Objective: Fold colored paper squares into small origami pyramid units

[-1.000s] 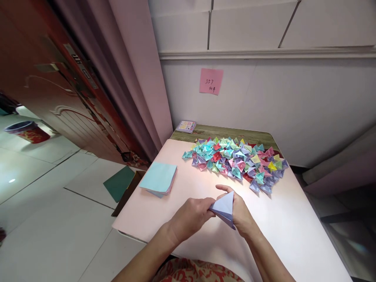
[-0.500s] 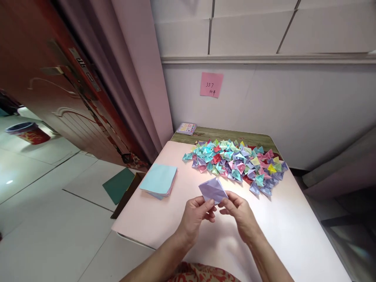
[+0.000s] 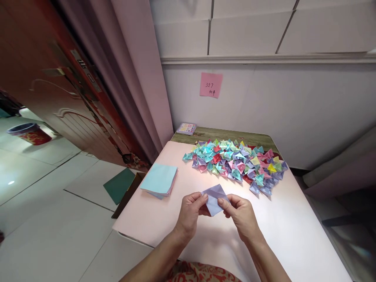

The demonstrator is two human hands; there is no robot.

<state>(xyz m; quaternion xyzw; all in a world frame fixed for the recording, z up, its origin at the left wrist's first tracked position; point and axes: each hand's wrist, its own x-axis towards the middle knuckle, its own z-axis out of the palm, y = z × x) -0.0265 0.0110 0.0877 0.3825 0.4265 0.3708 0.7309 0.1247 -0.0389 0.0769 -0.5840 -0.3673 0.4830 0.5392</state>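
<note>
A lilac sheet of origami paper [image 3: 215,204], with fold creases across it, is held up over the table in a diamond position. My left hand [image 3: 190,213] pinches its left corner between thumb and fingers. On the right side, my right hand [image 3: 240,215] grips the sheet, its thumb pressed on the front face and the fingers behind. Just beyond the hands lies a wide pile of small folded paper pieces [image 3: 232,158] in blue, green, pink, red, yellow and purple. To the left of my left hand rests a stack of square paper [image 3: 160,179], light blue on top.
The pink-white table [image 3: 138,223] stands against a wall bearing a pink note [image 3: 211,85]. A printed pack [image 3: 186,128] sits at the table's back left corner. An open box [image 3: 126,194] is beside the table's left edge; a bin [image 3: 31,133] stands farther off by the door.
The lilac paper has turned in my hands and come slightly lower, now showing its creased face. My left thumb has shifted to its left corner, my right thumb onto its face.
</note>
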